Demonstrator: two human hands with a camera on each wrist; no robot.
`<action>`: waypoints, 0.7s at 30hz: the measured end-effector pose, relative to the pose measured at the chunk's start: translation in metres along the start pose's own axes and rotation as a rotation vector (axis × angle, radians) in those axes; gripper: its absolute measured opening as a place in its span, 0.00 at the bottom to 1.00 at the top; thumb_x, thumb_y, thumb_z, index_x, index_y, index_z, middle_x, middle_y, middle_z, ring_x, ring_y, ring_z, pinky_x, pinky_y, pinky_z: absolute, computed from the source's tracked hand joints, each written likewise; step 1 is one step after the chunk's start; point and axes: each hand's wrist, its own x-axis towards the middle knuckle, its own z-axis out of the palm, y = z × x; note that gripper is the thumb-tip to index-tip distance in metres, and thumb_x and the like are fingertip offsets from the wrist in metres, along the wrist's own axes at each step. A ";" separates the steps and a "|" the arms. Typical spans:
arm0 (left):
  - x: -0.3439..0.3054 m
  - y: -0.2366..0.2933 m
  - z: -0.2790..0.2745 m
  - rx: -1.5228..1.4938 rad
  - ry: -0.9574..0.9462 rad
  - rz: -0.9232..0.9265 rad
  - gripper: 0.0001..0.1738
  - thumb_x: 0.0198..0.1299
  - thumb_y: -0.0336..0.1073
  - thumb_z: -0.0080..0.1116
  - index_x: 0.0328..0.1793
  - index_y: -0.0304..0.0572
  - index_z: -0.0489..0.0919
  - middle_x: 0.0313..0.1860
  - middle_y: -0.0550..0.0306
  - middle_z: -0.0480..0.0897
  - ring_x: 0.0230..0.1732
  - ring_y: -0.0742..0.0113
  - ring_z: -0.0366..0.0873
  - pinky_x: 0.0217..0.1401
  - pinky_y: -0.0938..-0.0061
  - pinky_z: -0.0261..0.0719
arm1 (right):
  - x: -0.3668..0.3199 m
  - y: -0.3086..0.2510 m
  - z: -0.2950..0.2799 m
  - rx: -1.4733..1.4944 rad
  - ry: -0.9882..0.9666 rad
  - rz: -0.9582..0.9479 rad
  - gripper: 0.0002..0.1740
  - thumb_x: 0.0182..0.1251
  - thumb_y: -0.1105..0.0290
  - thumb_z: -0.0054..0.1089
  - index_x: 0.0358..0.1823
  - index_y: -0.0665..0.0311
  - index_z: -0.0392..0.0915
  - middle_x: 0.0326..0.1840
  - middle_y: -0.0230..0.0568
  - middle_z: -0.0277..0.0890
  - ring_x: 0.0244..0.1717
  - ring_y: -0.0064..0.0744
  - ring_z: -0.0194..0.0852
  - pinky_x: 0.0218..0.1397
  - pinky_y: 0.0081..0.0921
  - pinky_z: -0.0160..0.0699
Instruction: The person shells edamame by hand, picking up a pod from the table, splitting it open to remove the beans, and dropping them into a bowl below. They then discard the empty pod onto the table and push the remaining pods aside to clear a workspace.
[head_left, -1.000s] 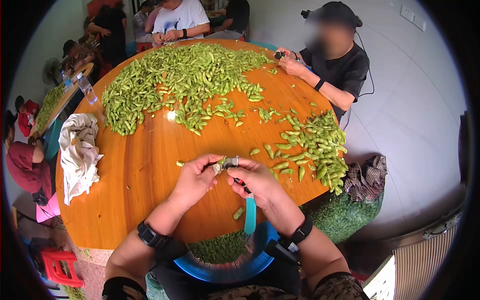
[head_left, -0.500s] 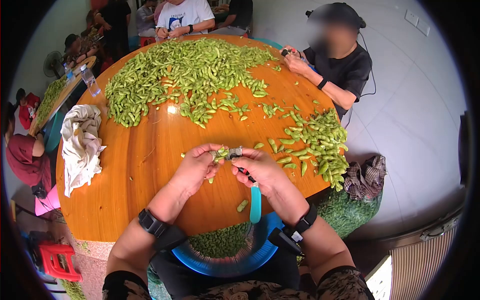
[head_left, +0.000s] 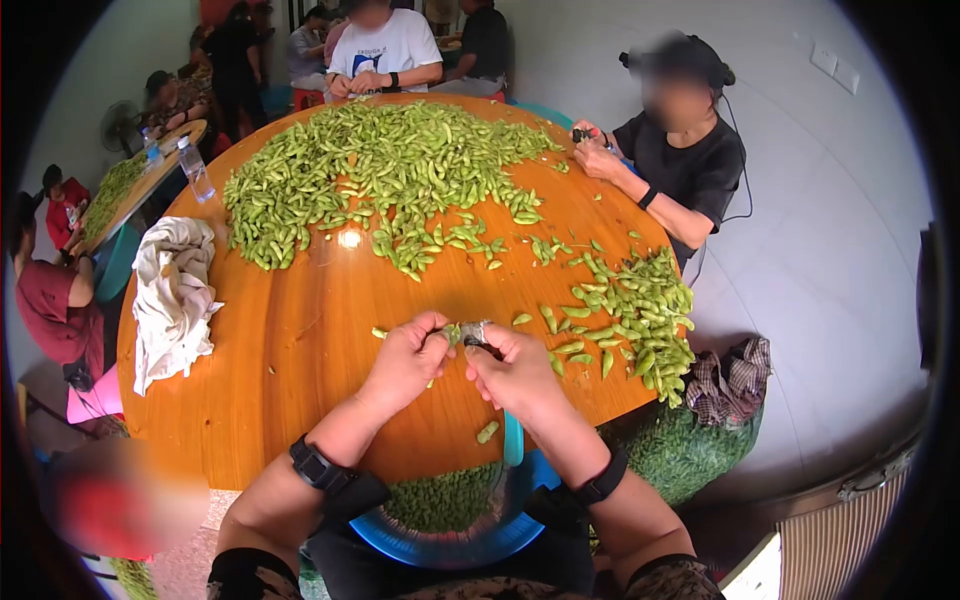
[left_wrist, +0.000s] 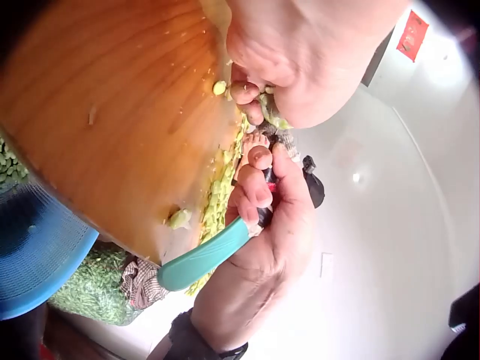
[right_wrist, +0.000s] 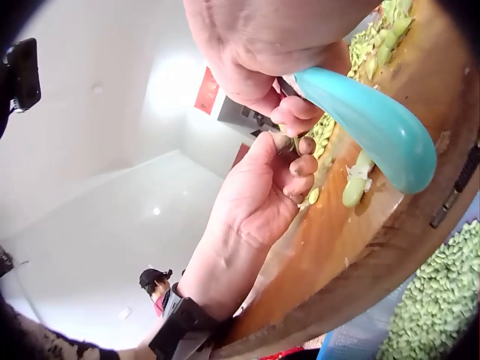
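Over the near part of the wooden table, my left hand pinches green pods between thumb and fingers. Facing it, my right hand grips a tool whose teal handle hangs below the palm; its wrapped grey head meets the pods. In the left wrist view the fingers of my right hand curl round the dark and red part above the teal handle. The right wrist view shows my left hand close against the right fingertips, which partly hide the pods.
A large pod heap covers the far table, a smaller pile the right. A cloth and bottle stand left. Below the edge is a blue basin of beans. A person sits at the right; others sit behind.
The head view has shifted slightly. Both hands remain together, with the teal handle now more hidden behind the right hand. A blurred red and pale shape has come into view at the lower left.
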 end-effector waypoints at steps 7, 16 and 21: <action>0.000 -0.003 -0.002 0.144 -0.018 0.004 0.10 0.63 0.25 0.41 0.43 0.37 0.75 0.28 0.63 0.76 0.26 0.79 0.70 0.27 0.82 0.68 | -0.004 0.008 0.001 0.048 -0.020 0.047 0.06 0.66 0.75 0.51 0.40 0.64 0.78 0.22 0.30 0.72 0.16 0.14 0.65 0.16 0.15 0.61; -0.006 0.001 0.002 0.408 -0.083 0.156 0.15 0.62 0.22 0.39 0.49 0.35 0.77 0.32 0.59 0.78 0.35 0.72 0.75 0.42 0.77 0.74 | -0.004 0.020 -0.022 0.222 -0.004 0.119 0.07 0.68 0.73 0.52 0.44 0.62 0.78 0.22 0.29 0.72 0.14 0.14 0.64 0.14 0.14 0.60; -0.005 0.001 -0.001 0.494 -0.120 0.203 0.14 0.63 0.24 0.42 0.50 0.37 0.77 0.31 0.54 0.79 0.32 0.68 0.76 0.41 0.75 0.75 | -0.008 0.022 -0.041 0.231 0.081 0.107 0.05 0.68 0.74 0.52 0.39 0.64 0.77 0.23 0.31 0.74 0.13 0.13 0.63 0.12 0.14 0.57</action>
